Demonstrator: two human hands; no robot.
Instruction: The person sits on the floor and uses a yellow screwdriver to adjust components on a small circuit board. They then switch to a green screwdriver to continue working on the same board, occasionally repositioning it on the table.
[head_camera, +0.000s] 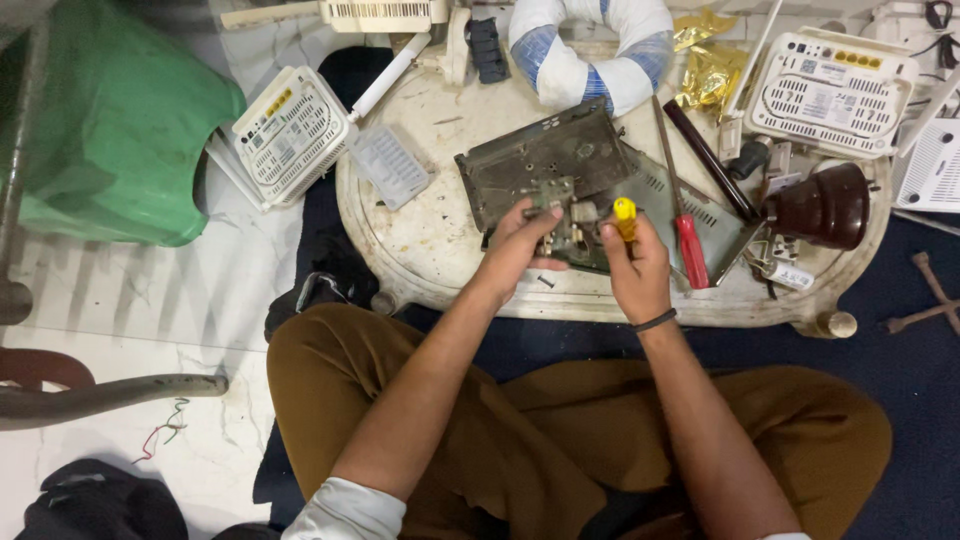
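Item: small metal assembly (563, 215), pinched by left hand (522, 243), lying on a dark metal chassis (548, 160) just ahead of both hands. Right hand (632, 262) closed around yellow-handled screwdriver (624, 216). Handling advice: brace the assembly firmly, keep the driver squarely seated. Red-handled screwdriver (688, 240) just right.

yellow-handled tool's tip (624, 212) behind the right hand (634, 262); white router (935, 165) cut off at the right edge

metal chassis (560, 160) on table (440, 250) | screwdriver (685, 225) right | router (290, 135) left, seemingly overhanging
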